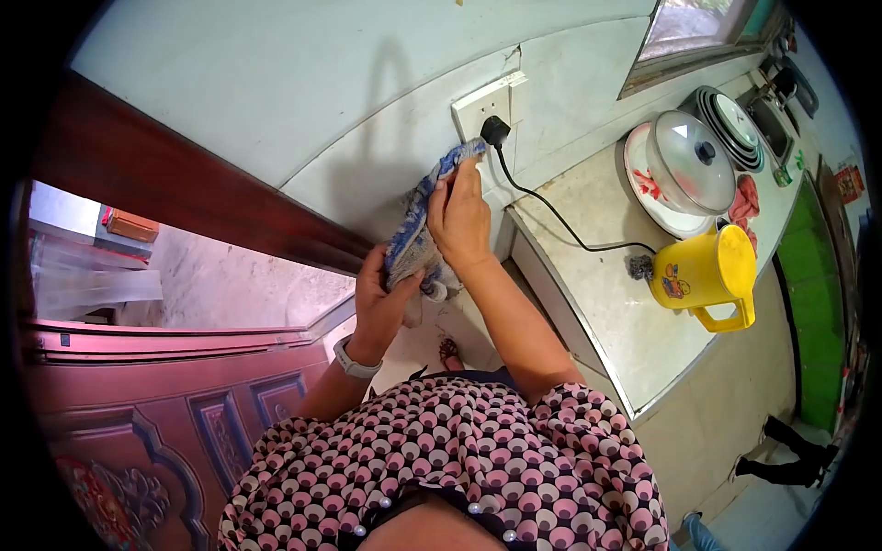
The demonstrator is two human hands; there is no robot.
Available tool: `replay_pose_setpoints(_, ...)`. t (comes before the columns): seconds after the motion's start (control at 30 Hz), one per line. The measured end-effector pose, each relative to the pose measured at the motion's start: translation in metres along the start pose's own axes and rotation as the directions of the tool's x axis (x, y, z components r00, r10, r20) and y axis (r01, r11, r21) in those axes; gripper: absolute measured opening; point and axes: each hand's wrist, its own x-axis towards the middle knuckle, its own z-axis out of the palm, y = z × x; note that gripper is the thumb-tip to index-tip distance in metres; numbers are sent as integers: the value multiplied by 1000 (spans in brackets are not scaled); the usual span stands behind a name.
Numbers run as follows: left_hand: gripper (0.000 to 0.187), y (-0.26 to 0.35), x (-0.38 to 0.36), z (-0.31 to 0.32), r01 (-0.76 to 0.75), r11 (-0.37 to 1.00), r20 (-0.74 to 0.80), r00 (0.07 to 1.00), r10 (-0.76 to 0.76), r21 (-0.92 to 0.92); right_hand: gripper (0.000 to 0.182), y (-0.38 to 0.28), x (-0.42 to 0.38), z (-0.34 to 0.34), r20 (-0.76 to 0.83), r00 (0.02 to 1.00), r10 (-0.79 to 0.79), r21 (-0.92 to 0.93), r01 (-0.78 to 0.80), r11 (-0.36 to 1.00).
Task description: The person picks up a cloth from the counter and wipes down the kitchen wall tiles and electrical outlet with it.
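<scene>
A blue and grey cloth [415, 230] hangs between my two hands, close to the white wall. My left hand [378, 296] grips its lower part, thumb pressed on the fabric. Higher up, my right hand [462, 219] pinches the upper part, with the cloth's top end just below a black plug [495, 131]. The plug sits in a white wall socket [485, 108], and its black cord [551, 204] runs down over the counter to a yellow kettle [703, 280].
On the tiled counter [625, 344] stand a glass-lidded pan [689, 163], stacked metal bowls [735, 124] and a red cloth [745, 197]. A pink door [165, 395] is at the left, beside a dark red frame [184, 156]. Green cabinet doors [813, 303] are at the right.
</scene>
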Motion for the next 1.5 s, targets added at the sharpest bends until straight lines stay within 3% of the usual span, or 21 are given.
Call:
replay_pose_setpoints(0.1,27,-4,-1,-3,33,999,19,999,-34,12,34,16,-11,10,-12,1000,12,47,-12,999)
replay_pose_setpoints(0.23,27,-10,-1,-4,63,998,5,998,-63,21,25,39,-20,15,-38,986,164,154,-157,975)
replay_pose_setpoints(0.3,26,-11,-1,-4,67,997,4,998,-68,23,21,41,-26,11,-65,917,394,446,-326,833)
replay_pose_setpoints(0.33,27,-11,-1,-4,66,998,25,998,-66,10,21,43,-26,7,-66,918,392,442,-325,836)
replay_pose_setpoints(0.5,31,-2,-7,-1,68,997,85,994,-71,40,19,45,-20,-16,-152,930,335,529,-209,822)
replay_pose_setpoints(0.6,32,4,-8,5,50,998,101,993,-53,25,18,12,-1,-39,-214,924,315,666,-98,740)
replay_pose_setpoints(0.63,32,7,-7,8,24,1000,106,994,-24,1,18,11,6,-39,-214,924,317,667,-99,739)
replay_pose_setpoints(0.7,33,13,-3,14,-2,1000,112,994,4,-21,17,14,27,-37,-311,944,107,459,51,887)
replay_pose_setpoints(0.73,34,16,0,17,-23,1000,113,993,24,-8,14,8,35,-36,-305,940,154,532,33,846)
replay_pose_setpoints(0.9,33,14,10,22,-26,1000,118,993,28,-18,13,34,38,-29,-287,928,238,537,-50,842)
replay_pose_setpoints(0.97,35,5,12,18,-1,1000,138,990,-1,10,14,70,26,-25,-24,881,473,587,-371,720)
replay_pose_setpoints(1.03,35,0,11,16,28,1000,132,991,-29,14,14,62,14,-35,-61,855,515,554,-401,730)
replay_pose_setpoints(1.1,35,-1,6,14,66,998,120,990,-69,23,14,47,7,-44,-32,823,567,733,-366,573)
replay_pose_setpoints(1.17,31,0,2,11,80,997,116,990,-78,-12,13,22,12,-47,-61,868,492,701,-314,641)
replay_pose_setpoints(1.27,30,8,-1,10,53,996,79,996,-47,-76,11,5,18,-35,-176,968,179,519,-63,852)
replay_pose_setpoints(1.3,30,9,0,8,51,996,79,996,-45,-76,11,2,24,-30,-176,968,178,520,-62,852)
replay_pose_setpoints(1.37,30,11,1,5,20,998,96,995,-14,-54,13,-5,32,-26,-395,901,-177,231,284,931)
replay_pose_setpoints(1.43,31,7,2,4,9,998,83,997,-4,-63,15,-2,32,-23,-377,911,-167,228,266,937)
replay_pose_setpoints(1.5,32,4,4,4,1,997,75,997,4,-72,17,14,26,-13,-384,881,-277,10,304,953)
